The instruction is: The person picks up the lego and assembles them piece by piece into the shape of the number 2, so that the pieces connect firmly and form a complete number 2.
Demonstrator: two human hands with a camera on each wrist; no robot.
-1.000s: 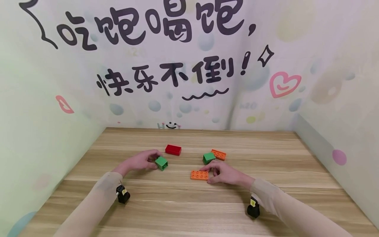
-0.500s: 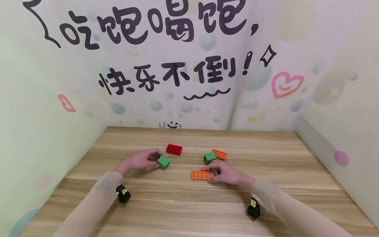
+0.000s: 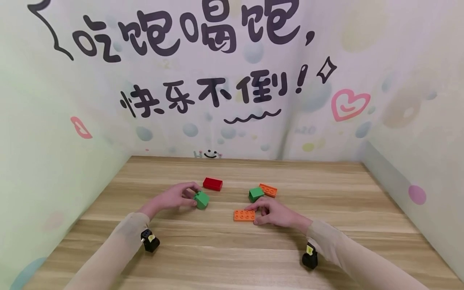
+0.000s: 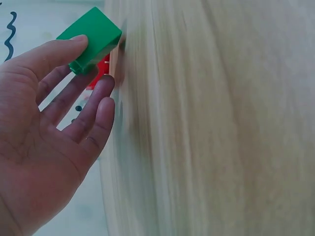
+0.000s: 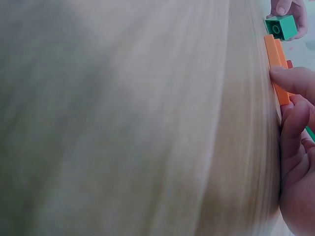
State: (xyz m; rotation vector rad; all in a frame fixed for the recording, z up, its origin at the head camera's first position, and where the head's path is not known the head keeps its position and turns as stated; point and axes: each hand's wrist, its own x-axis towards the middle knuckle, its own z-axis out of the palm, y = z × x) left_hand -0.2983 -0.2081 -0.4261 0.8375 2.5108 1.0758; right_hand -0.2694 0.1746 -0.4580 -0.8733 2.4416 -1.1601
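My left hand (image 3: 173, 198) pinches a green toy building block (image 3: 201, 200) between thumb and fingers. The block is tilted, close over the wooden table. In the left wrist view my thumb lies on a smooth side of this green block (image 4: 98, 35), while the other fingers spread loosely below. My right hand (image 3: 278, 212) grips the right end of a flat orange building brick (image 3: 243, 216), whose studs face up at table level. The right wrist view shows the thumb on the edge of the orange brick (image 5: 271, 51), and the hollow underside of the green block (image 5: 285, 28) beyond it.
A red brick (image 3: 212, 184) lies behind the two hands. Just past my right fingers sits a second green block (image 3: 256, 194), against another orange brick (image 3: 269, 189). The wooden table (image 3: 224, 257) ends at a printed wall cloth (image 3: 174, 133) at the back.
In my left hand the green block has turned and shifted slightly to the right. The right hand and its orange brick have stayed in place.
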